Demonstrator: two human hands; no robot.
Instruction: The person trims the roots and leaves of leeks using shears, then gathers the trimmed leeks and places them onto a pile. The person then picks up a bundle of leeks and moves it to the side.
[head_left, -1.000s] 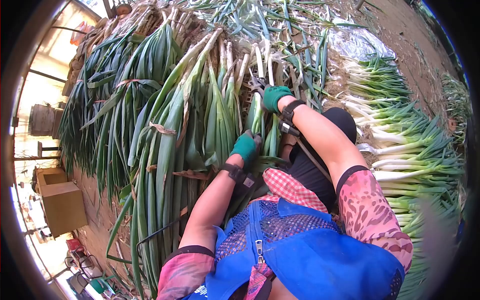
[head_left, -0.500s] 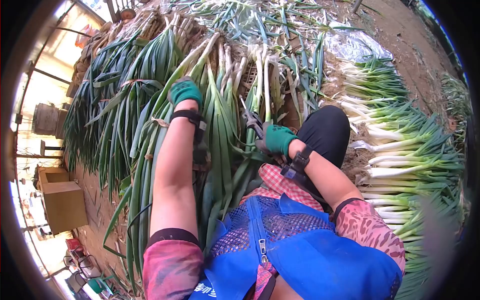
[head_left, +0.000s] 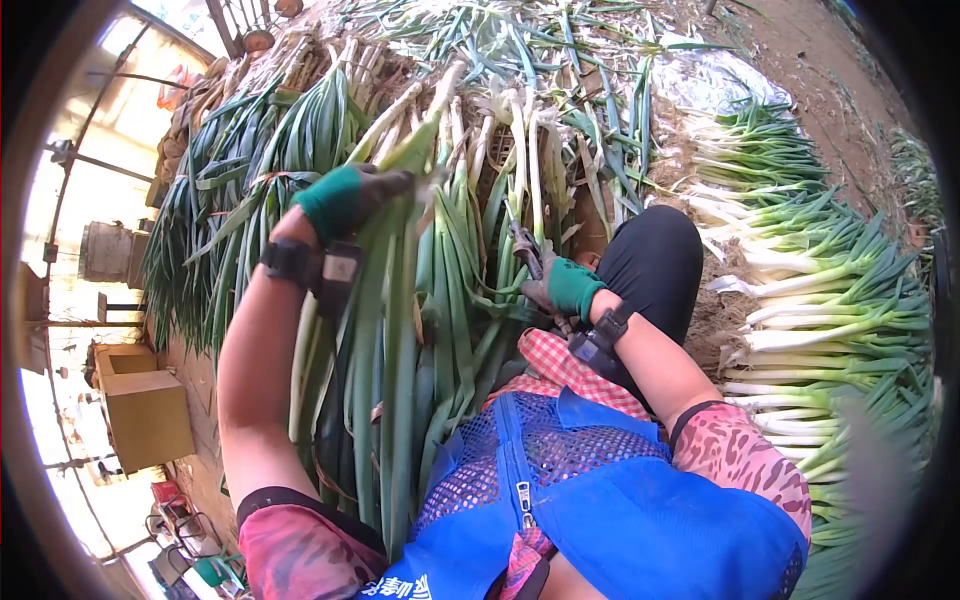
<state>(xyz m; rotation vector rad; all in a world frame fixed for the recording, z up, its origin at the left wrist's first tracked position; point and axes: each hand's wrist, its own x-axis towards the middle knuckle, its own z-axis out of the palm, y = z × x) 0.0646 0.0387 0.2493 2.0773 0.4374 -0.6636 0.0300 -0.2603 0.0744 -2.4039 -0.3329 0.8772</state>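
Observation:
My left hand [head_left: 355,198], in a green glove with a dark palm, is closed round a long green onion [head_left: 405,260]. Its pale stem points away from me and its broad leaves hang back toward my body. My right hand [head_left: 563,287], gloved alike, grips a dark tool with a thin nozzle, which looks like an air blow gun [head_left: 524,246]. The nozzle points up and away, beside other onions [head_left: 450,260] in front of my lap. The right fingers are partly hidden behind the tool.
Bundled green onions [head_left: 225,200] are heaped at the left. Cleaned onions with white stems [head_left: 790,300] lie in a long row at the right. Stripped leaves [head_left: 600,100] and plastic sheeting [head_left: 715,75] cover the ground ahead. A yellowish box [head_left: 148,415] stands at the lower left.
My left hand has moved back toward me, lifting a green onion off the pile. My right hand has stayed nearly in place with the tool.

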